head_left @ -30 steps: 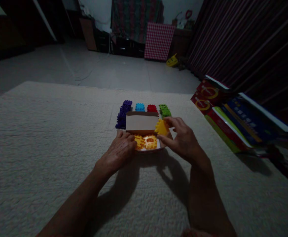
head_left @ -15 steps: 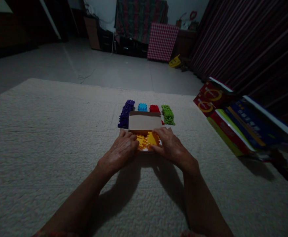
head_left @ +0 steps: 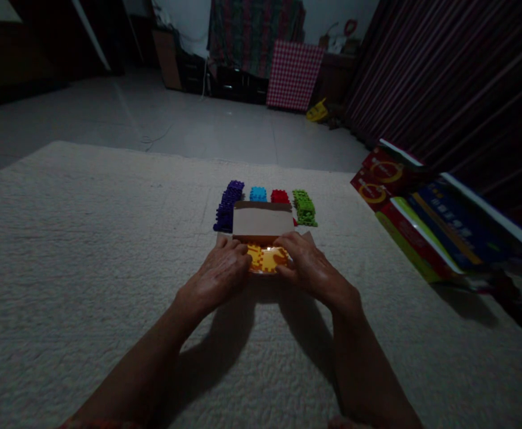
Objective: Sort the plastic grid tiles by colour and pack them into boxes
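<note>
Between my hands sits a small open cardboard box [head_left: 263, 220], its lid flap raised on the far side. Notched yellow plastic building tiles [head_left: 270, 261] lie flat inside it, side by side. My left hand [head_left: 226, 262] is curled over the box's left side, fingertips against the left tile. On the right, my right hand [head_left: 308, 262] has thumb and fingers bent around the right end of the right tile. Beyond the box are stacks of similar tiles: purple [head_left: 229, 205], blue [head_left: 258, 194], red [head_left: 279, 196] and green [head_left: 304, 207]. The flap hides part of them.
A pale quilted mat [head_left: 109, 238] spreads under everything. Printed cartons, one red [head_left: 384, 173] and one blue [head_left: 453, 220], stand at the right by a dark curtain [head_left: 422, 77]. A checkered cloth [head_left: 295, 74] hangs at the back, beyond a tiled floor [head_left: 216, 128].
The right yellow tile has gone from tilted to flat in the box, beside the left one. My right fingers lowered slightly with it. My left hand has stayed in place.
</note>
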### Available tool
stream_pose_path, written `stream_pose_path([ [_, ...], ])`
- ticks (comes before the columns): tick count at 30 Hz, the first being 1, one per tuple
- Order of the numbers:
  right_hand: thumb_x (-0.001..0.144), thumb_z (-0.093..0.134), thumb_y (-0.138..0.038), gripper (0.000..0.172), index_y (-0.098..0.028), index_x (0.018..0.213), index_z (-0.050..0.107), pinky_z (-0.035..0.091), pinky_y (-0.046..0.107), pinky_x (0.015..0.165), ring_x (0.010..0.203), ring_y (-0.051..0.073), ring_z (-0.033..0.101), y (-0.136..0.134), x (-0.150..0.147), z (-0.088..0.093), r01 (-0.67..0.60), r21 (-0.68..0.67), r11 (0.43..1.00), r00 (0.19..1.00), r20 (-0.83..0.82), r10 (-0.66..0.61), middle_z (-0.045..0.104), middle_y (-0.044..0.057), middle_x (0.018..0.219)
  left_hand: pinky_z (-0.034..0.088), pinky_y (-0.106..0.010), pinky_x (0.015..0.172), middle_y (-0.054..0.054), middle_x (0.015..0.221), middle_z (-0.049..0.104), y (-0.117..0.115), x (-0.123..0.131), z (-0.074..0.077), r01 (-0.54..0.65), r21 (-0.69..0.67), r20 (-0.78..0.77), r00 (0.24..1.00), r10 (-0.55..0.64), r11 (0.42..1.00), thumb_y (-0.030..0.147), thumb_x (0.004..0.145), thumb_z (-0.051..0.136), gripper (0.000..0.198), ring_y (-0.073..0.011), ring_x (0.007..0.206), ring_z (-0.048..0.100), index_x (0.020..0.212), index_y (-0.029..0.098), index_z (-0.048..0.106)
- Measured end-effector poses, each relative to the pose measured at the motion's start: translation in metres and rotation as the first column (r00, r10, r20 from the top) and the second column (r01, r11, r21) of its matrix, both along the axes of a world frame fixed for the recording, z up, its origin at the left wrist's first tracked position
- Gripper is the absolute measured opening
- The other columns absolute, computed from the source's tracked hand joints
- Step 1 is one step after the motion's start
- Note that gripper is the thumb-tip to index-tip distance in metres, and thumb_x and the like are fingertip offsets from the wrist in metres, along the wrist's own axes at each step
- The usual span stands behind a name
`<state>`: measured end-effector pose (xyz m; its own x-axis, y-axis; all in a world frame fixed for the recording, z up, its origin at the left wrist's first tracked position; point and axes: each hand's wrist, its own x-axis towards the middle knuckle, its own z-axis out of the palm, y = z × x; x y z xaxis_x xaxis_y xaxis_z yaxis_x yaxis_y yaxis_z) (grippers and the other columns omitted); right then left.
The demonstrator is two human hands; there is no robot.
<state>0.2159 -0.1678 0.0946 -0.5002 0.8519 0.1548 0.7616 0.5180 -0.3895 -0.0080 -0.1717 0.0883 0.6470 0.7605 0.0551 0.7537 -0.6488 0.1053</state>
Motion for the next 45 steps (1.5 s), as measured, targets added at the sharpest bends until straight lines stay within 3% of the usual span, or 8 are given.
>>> stream_pose_path([
  [5,0.090,0.056,-0.013,0.020,-0.021,0.102,0.069,0.052,0.041,0.091,0.104,0.026,0.062,0.002,-0.008,0.000,-0.055,0.001,0.998,0.998,0.002,0.055,0.067,0.011,0.108,0.038,-0.042,0.089,-0.008,0.093,0.070,-0.001,0.000,-0.001,0.005,0.024,0.015,1.000,-0.006,1.000,0.020,0.092,0.056,0.011,-0.0231,0.092,0.058,0.088,0.018,0.067],
  [9,0.092,0.053,-0.014,0.018,-0.018,0.093,0.070,0.053,0.040,0.085,0.092,0.025,0.064,0.001,-0.012,-0.002,-0.052,-0.032,0.998,0.997,0.048,0.053,0.068,0.012,0.097,0.039,-0.040,0.088,-0.007,0.091,0.069,0.000,0.001,0.001,-0.004,-0.001,-0.019,1.000,0.004,1.000,0.021,0.093,0.056,0.013,-0.0227,0.091,0.058,0.087,0.018,0.066],
  [16,0.094,0.049,-0.019,0.021,-0.022,0.108,0.065,0.052,0.041,0.089,0.100,0.025,0.062,-0.001,0.000,0.012,-0.025,0.045,0.999,0.999,-0.041,0.027,0.066,0.010,0.106,0.038,-0.043,0.098,-0.010,0.113,0.068,0.002,-0.009,0.015,0.010,0.062,0.120,0.993,-0.017,0.998,0.030,0.096,0.055,0.017,-0.0260,0.114,0.055,0.102,0.019,0.065],
  [19,0.093,0.051,-0.021,0.023,-0.021,0.112,0.064,0.053,0.045,0.090,0.104,0.028,0.060,0.001,0.012,0.015,0.112,0.160,0.981,0.993,-0.061,-0.103,0.063,0.012,0.108,0.041,-0.043,0.096,-0.012,0.120,0.065,-0.002,-0.011,0.024,-0.152,0.095,0.149,0.979,0.137,0.984,0.028,0.096,0.053,0.019,-0.0271,0.115,0.056,0.107,0.018,0.064],
  [23,0.089,0.057,-0.026,0.025,-0.017,0.112,0.062,0.054,0.046,0.082,0.094,0.030,0.060,0.004,0.027,0.009,0.332,0.247,0.910,0.941,-0.016,-0.339,0.060,0.014,0.101,0.048,-0.035,0.076,-0.012,0.115,0.065,-0.006,-0.010,0.029,-0.430,0.022,0.136,0.896,0.423,0.903,0.032,0.099,0.047,0.028,-0.0234,0.093,0.064,0.118,0.018,0.061],
  [27,0.088,0.059,-0.030,0.018,-0.022,0.104,0.063,0.053,0.041,0.071,0.082,0.026,0.060,0.004,0.029,0.003,0.312,0.178,0.933,0.950,-0.034,-0.311,0.059,0.009,0.090,0.049,-0.032,0.068,-0.011,0.112,0.065,-0.007,-0.006,0.028,-0.533,0.027,0.153,0.838,0.524,0.846,0.035,0.099,0.048,0.034,-0.0214,0.084,0.066,0.128,0.020,0.058],
  [34,0.090,0.054,-0.026,0.025,-0.022,0.114,0.061,0.053,0.045,0.079,0.092,0.029,0.063,0.003,0.012,0.002,0.194,0.030,0.981,0.971,-0.150,-0.188,0.062,0.013,0.107,0.053,-0.033,0.073,-0.011,0.116,0.065,-0.003,0.002,0.019,-0.423,-0.006,0.326,0.856,0.402,0.906,0.027,0.097,0.052,0.033,-0.0177,0.080,0.066,0.128,0.017,0.057],
  [45,0.072,0.056,-0.011,0.032,-0.024,0.099,0.066,0.050,0.043,0.073,0.082,0.027,0.062,0.023,0.025,-0.026,0.146,0.016,0.989,0.982,-0.126,-0.143,0.065,0.010,0.093,0.052,-0.033,0.071,-0.009,0.102,0.064,0.013,-0.006,-0.017,-0.230,0.003,0.341,0.915,0.215,0.973,0.005,0.088,0.046,0.039,-0.0185,0.081,0.061,0.121,0.019,0.061],
])
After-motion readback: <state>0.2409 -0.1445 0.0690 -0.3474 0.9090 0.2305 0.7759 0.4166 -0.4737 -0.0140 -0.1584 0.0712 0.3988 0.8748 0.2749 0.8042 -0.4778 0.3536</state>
